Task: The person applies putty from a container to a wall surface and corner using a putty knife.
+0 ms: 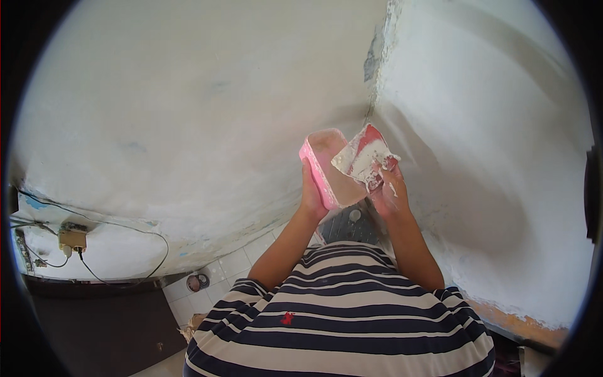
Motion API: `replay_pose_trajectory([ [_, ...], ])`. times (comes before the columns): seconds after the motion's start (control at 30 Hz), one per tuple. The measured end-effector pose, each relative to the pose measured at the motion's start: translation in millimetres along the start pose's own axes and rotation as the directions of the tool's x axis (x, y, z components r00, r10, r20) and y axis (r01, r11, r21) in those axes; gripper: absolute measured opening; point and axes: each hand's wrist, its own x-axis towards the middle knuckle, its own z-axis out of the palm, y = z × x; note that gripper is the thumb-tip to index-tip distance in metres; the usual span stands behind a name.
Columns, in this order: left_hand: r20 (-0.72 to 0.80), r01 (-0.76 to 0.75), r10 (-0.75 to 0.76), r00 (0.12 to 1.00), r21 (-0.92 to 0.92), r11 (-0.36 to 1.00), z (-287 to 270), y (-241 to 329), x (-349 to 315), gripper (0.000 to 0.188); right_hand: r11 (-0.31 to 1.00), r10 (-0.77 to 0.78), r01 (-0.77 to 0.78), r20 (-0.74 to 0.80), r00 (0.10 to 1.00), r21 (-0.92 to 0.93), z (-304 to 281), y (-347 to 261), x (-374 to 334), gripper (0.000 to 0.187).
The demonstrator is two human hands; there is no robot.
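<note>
My left hand (312, 191) grips a pink rectangular tub (318, 171) by its left side, with the opening tilted toward me. Greyish residue coats the inside of the tub. In my right hand (391, 188) is a red putty scraper (369, 137), its flat blade heaped with white putty (370, 160). The blade overlaps the tub's right rim; whether it touches the rim I cannot tell. Smears of putty cover the fingers of my right hand.
Two plastered walls meet at a rough, chipped corner (375, 63) ahead. At the lower left, a socket box (72, 239) has plugs and loose black cables. Below it stands a dark brown surface (94, 327). White tiles (235, 264) cover the floor.
</note>
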Motion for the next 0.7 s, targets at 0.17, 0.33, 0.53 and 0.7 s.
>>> replay_pose_trajectory([
  [0.17, 0.091, -0.029, 0.033, 0.995, -0.049, 0.998, -8, 12, -7, 0.078, 0.996, -0.093, 0.093, 0.059, 0.994, -0.008, 18, -5, -1, 0.035],
  [0.33, 0.096, -0.024, 0.033, 0.995, -0.096, 0.995, -16, 29, -20, 0.076, 0.964, -0.262, 0.263, 0.057, 0.963, -0.021, 58, -18, 15, 0.032],
  [0.53, 0.071, -0.028, 0.036, 0.997, -0.107, 0.994, -24, 38, -29, 0.075, 0.7, -0.709, 0.677, -0.106, 0.697, -0.229, 95, -20, 91, 0.031],
  [0.7, -0.007, -0.082, 0.082, 0.997, -0.059, 0.995, -52, 61, -58, 0.074, 0.313, -0.834, 0.561, 0.061, 0.549, -0.766, 137, -10, 123, 0.037],
])
